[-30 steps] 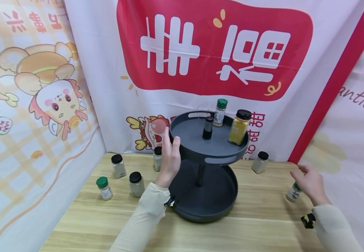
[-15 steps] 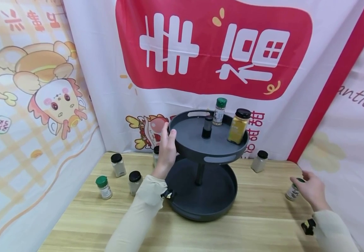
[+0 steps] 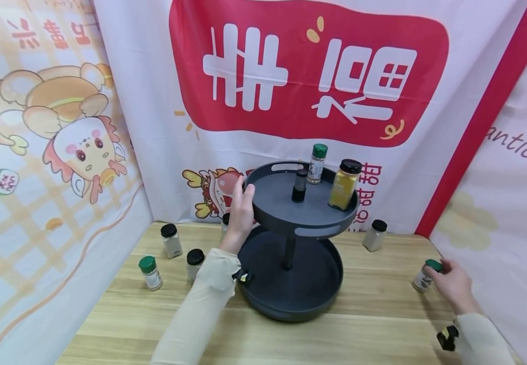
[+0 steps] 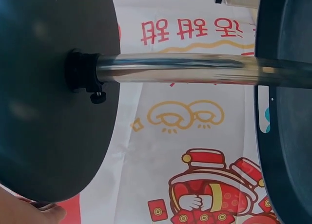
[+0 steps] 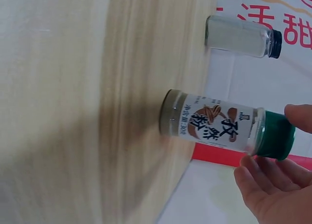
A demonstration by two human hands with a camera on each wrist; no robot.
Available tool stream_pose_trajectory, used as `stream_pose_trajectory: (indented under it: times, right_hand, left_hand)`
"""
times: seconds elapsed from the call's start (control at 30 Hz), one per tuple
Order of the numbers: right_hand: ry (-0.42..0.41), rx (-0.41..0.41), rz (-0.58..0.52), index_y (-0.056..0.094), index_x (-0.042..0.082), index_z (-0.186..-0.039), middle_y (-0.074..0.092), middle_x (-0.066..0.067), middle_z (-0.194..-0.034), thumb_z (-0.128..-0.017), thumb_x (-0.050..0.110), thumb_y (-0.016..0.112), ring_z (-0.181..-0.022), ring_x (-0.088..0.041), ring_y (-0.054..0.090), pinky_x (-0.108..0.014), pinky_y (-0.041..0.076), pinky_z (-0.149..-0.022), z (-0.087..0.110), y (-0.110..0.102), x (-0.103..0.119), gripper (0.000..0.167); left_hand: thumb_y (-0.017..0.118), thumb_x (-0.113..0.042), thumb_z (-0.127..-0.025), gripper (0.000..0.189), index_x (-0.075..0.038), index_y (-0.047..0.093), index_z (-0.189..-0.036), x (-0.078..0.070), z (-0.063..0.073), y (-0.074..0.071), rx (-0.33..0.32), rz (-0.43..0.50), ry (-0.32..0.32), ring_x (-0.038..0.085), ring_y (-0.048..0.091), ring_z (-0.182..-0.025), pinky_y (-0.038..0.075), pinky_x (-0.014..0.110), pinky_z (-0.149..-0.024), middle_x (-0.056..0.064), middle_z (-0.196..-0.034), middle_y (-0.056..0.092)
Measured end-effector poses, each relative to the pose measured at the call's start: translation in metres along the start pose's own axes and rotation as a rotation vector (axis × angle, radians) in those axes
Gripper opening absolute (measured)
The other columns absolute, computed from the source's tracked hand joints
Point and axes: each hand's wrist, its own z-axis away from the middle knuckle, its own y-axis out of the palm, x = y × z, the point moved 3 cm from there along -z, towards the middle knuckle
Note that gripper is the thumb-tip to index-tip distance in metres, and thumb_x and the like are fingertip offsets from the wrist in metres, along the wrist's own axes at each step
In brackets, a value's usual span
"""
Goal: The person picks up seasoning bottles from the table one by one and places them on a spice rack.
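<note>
Green-capped shaker [image 5: 209, 121] stands upright at right end of the bench [image 3: 373, 324], long axis vertical, cap [image 5: 276, 136] up. Right hand [image 3: 455, 286]: fingers and thumb pinch the cap. Left hand [image 3: 241, 213], fingers straight, rests against upper tray [image 3: 272, 195].

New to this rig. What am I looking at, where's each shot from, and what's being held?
No machine: these are a person's bare hands. The wide picture comes from a head camera; the close ones come from cameras on the left and right wrists.

The left hand touches the rim of the upper tray on a dark two-tier stand. The right hand holds a green-capped bottle by its cap.

On the wooden table, left of the stand: three black-capped jars and another green-topped bottle. Right: a pale jar. The upper tray carries a yellow jar and a small bottle.
</note>
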Motion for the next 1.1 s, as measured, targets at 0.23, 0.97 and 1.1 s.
stream_pose_trajectory:
  times: [0.23,0.97,1.1]
  right_hand:
    - [-0.012,-0.048,0.003,0.046,-0.015,-0.127,0.054,-0.035,-0.117,-0.091,0.037,0.06,-0.101,-0.04,0.054,-0.028,0.044,-0.068,0.003,0.001,-0.005,0.065]
    - [-0.002,-0.037,0.031,0.053,-0.01,-0.116,0.058,-0.033,-0.111,-0.091,0.04,0.06,-0.099,-0.042,0.054,-0.048,0.041,-0.077,-0.002,0.013,-0.025,0.057]
    - [0.02,-0.011,-0.004,0.05,-0.01,-0.118,0.054,-0.035,-0.117,-0.091,0.042,0.059,-0.104,-0.045,0.051,-0.053,0.04,-0.082,-0.001,0.017,-0.029,0.06]
  left_hand:
    - [0.034,-0.037,-0.1,0.062,-0.005,0.018,-0.15,0.007,-0.005,0.0,-0.005,0.004,0.005,0.021,0.023,-0.138,0.019,0.038,-0.111,0.011,-0.153,0.022]
    - [0.031,-0.038,-0.101,0.059,-0.01,0.018,-0.151,0.013,-0.01,-0.002,0.076,0.073,-0.037,0.02,0.019,-0.139,0.016,0.04,-0.112,0.007,-0.155,0.017]
    - [0.031,-0.038,-0.101,0.059,-0.011,0.019,-0.151,0.014,-0.01,-0.002,0.078,0.093,-0.048,0.022,0.018,-0.14,0.016,0.042,-0.112,0.008,-0.155,0.016]
